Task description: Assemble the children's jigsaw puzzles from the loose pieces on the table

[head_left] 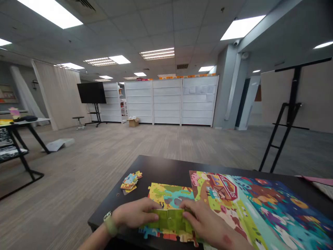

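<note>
My left hand (pixel 142 212) and my right hand (pixel 199 217) pinch the two ends of a pair of green checked puzzle pieces (pixel 169 221), side by side with a seam between them. They are held tilted over a partly joined jigsaw puzzle (pixel 170 191) with yellow, turquoise and animal pictures. Its lower edge, with knobs and notches, shows below the green pieces; its middle is hidden by them. A watch with a pale green strap (pixel 110 224) is on my left wrist. Left of the puzzle lies a small pile of loose puzzle pieces (pixel 130 181).
To the right, a farm picture sheet (pixel 221 194) and a dark blue animal picture sheet (pixel 288 208) cover the black table (pixel 161 165). A pink-edged paper (pixel 318 182) lies at the far right. Beyond the table stand an easel-like stand (pixel 283 128) and, leftward, another table (pixel 28 121).
</note>
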### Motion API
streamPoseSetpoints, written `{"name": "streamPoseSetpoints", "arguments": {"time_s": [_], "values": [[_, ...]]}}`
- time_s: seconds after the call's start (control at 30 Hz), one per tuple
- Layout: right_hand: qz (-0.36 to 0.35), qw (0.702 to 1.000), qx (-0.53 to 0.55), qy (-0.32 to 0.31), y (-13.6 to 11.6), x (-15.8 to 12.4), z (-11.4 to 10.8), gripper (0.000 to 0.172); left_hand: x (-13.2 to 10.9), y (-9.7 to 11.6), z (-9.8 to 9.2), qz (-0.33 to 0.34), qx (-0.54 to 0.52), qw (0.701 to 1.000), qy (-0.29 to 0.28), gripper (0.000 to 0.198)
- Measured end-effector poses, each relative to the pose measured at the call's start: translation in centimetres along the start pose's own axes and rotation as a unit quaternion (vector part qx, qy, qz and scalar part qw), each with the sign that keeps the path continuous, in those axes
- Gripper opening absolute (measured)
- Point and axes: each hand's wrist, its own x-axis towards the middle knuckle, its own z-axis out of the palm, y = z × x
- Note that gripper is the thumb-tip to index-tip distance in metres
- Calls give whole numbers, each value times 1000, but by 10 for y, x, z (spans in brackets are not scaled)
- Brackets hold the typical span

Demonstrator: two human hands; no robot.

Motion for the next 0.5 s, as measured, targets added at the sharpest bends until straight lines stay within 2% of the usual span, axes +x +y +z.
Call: {"name": "streamPoseSetpoints", "arguments": {"time_s": [0.03, 0.1, 0.23, 0.3, 0.37, 0.43, 0.5], "values": [[-3, 1000, -6, 4, -1, 1, -1, 21, 3, 0, -4, 2, 2, 1000, 0, 21], [-35, 998, -27, 33, 0, -2, 1, 26, 3, 3, -6, 17, 17, 999, 38, 26], [-142, 970, -115, 161, 7, -18, 14, 39, -7, 13, 15, 57, 152, 971, 176, 45], [-147, 962, -157, 168, 11, -25, 25, 33, -10, 5, 34, 58, 231, 955, 174, 49], [-154, 956, -206, 137, 16, -30, 39, 23, -11, -14, 55, 63, 278, 949, 135, 52], [-183, 936, -269, 132, 19, -36, 56, 20, -12, -38, 76, 74, 307, 941, 120, 57], [-201, 913, -322, 150, 19, -45, 74, 22, -16, -57, 93, 76, 327, 933, 133, 52]]}}
